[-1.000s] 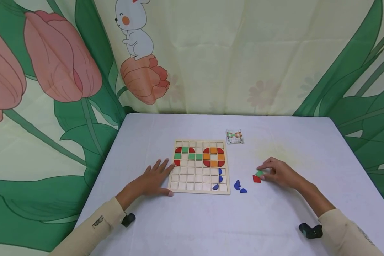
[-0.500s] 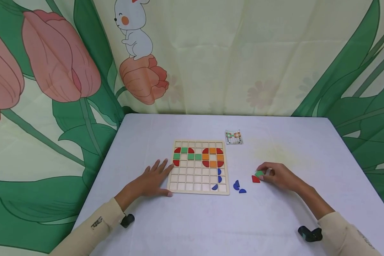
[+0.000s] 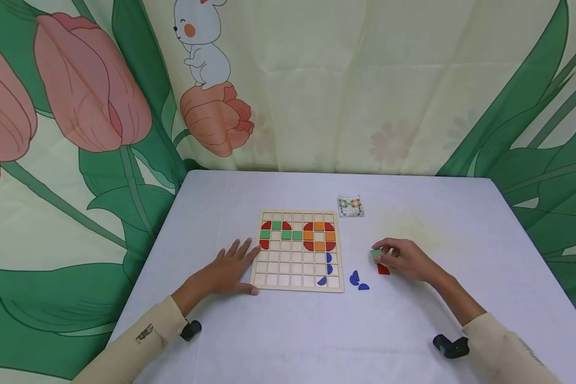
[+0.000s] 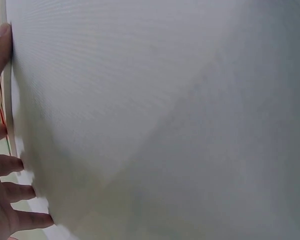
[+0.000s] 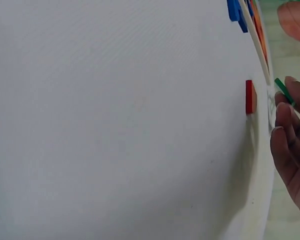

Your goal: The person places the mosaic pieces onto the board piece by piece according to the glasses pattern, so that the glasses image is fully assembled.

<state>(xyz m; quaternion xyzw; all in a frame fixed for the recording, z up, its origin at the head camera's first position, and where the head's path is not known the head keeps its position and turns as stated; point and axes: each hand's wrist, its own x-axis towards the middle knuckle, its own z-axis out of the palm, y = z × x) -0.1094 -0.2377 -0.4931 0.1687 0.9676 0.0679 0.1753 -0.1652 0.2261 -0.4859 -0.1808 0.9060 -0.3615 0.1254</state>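
Observation:
My right hand [image 3: 403, 258] pinches a green square tile [image 3: 376, 254] between thumb and fingertips, right of the board. The right wrist view shows this green tile [image 5: 284, 91] edge-on, raised off the tablecloth. Just below the hand lies a red tile [image 3: 383, 270]. My left hand [image 3: 228, 270] lies with spread, straight fingers at the left edge of a wooden grid board [image 3: 295, 266], thumb and fingertips touching it. The board bears red, green and orange pieces in its upper rows. Blue half-round pieces [image 3: 329, 269] sit in its lower right cells.
Several loose blue pieces [image 3: 354, 277] lie between the board and the red tile. A small pattern card [image 3: 351, 207] with a coloured grid lies behind the board's right corner. A white cloth [image 3: 278, 341] covers the table, with a printed curtain [image 3: 345, 85] behind.
My right hand has lifted the green tile from beside the red one and moved it a little left. The left hand stays in place at the board.

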